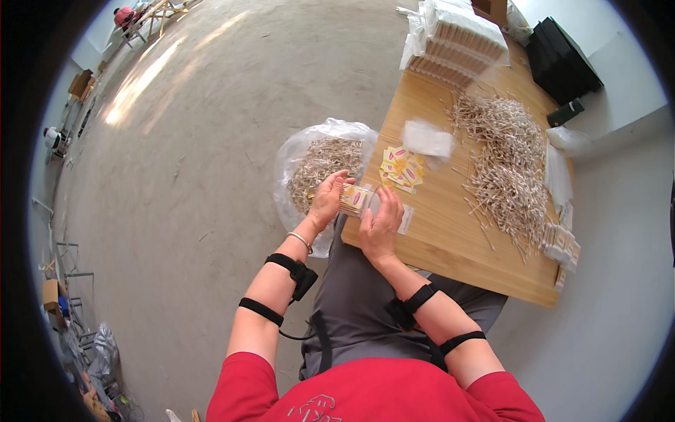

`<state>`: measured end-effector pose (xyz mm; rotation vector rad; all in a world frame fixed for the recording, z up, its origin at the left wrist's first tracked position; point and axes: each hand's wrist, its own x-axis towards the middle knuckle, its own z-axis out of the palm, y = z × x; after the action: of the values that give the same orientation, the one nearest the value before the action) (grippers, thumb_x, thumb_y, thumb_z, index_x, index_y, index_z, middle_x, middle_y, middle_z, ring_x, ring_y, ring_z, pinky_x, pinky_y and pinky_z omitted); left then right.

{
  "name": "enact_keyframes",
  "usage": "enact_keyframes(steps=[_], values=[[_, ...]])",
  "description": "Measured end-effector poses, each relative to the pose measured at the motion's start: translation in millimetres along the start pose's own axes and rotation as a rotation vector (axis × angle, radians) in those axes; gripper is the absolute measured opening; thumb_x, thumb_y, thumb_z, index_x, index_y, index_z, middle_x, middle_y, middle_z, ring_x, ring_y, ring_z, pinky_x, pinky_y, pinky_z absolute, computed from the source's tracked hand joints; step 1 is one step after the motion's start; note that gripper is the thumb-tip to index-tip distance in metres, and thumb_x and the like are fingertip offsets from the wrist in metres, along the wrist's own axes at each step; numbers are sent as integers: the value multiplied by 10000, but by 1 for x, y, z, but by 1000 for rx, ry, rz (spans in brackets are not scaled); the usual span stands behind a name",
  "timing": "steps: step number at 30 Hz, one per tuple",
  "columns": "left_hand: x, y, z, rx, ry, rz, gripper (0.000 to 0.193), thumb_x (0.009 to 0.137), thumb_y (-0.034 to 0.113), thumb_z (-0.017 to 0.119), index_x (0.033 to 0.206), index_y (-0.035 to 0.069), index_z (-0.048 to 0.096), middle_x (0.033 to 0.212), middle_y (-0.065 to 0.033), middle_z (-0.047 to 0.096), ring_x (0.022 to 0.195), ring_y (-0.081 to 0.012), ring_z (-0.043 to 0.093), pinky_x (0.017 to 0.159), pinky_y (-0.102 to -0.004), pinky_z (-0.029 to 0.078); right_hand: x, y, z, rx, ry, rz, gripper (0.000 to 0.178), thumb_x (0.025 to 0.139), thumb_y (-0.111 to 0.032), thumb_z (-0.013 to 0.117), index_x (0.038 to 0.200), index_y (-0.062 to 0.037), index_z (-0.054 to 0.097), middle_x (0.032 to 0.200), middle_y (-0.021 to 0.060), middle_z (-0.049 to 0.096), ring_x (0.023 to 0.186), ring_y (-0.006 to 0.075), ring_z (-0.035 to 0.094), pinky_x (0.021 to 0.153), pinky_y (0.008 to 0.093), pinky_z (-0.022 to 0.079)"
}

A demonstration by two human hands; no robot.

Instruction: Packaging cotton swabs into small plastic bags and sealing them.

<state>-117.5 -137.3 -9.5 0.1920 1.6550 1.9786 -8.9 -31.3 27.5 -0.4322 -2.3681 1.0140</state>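
Note:
Over the near left corner of the table, my left hand (329,200) grips a small pack of cotton swabs (353,200) with wooden sticks and a yellow-and-white card on the front. My right hand (382,224) is at the pack's right end, fingers curled and closed on its clear plastic edge. Just beyond lies a loose pile of yellow-and-white cards (402,169). A stack of clear plastic bags (427,141) rests behind the cards. Partly under my right hand, a small whitish piece (406,219) lies on the wood.
Loose cotton swabs (503,162) are heaped across the table (436,232). A clear plastic sack (285,190) of swabs stands left of the table. Stacked packs (457,42) and a black box (562,60) sit at the back; finished-looking packs (560,244) line the right edge.

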Motion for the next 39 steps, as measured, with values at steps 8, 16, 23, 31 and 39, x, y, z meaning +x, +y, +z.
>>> enact_keyframes(steps=[8, 16, 23, 31, 39], values=[[2, 0, 2, -12, -10, 17, 481, 1015, 362, 362, 1324, -2, 424, 1192, -127, 597, 1000, -141, 601, 870, -267, 496, -11, -7, -3, -298, -200, -127, 549, 808, -149, 582, 1295, 45, 419, 1345, 176, 405, 1292, 336, 315, 1087, 446, 242], [0, -2, -1, 19, -17, 46, 480, 1014, 358, 368, 1316, -10, 428, 1193, -124, 596, 1020, -146, 590, 887, -268, 487, -11, -8, 1, -399, -232, -221, 636, 790, -232, 624, 1309, 44, 382, 1328, 188, 392, 1274, 343, 325, 1075, 470, 236], [6, -7, -2, 94, -22, 52, 447, 1013, 325, 391, 1296, -15, 454, 1181, -105, 603, 1031, -135, 574, 894, -268, 471, -9, -7, -6, -378, -229, -242, 659, 795, -277, 624, 1344, -17, 369, 1338, 178, 372, 1260, 336, 333, 1062, 484, 235], [-12, 27, 36, 1126, 485, 658, 362, 879, 117, 542, 1224, 10, 514, 1268, -203, 501, 1217, -372, 433, 1054, -445, 324, -2, 81, -97, -699, 167, 263, 648, 807, -245, 608, 1362, -38, 346, 1369, 181, 354, 1303, 361, 281, 1067, 510, 218], [-38, -9, 169, 958, -237, 692, 425, 805, 26, 591, 1221, 2, 507, 1288, -209, 487, 1265, -378, 401, 1086, -440, 308, -19, 144, -166, -570, 207, 318, 436, 803, -99, 565, 1222, 2, 499, 1290, 190, 442, 1246, 368, 371, 1044, 457, 308]])
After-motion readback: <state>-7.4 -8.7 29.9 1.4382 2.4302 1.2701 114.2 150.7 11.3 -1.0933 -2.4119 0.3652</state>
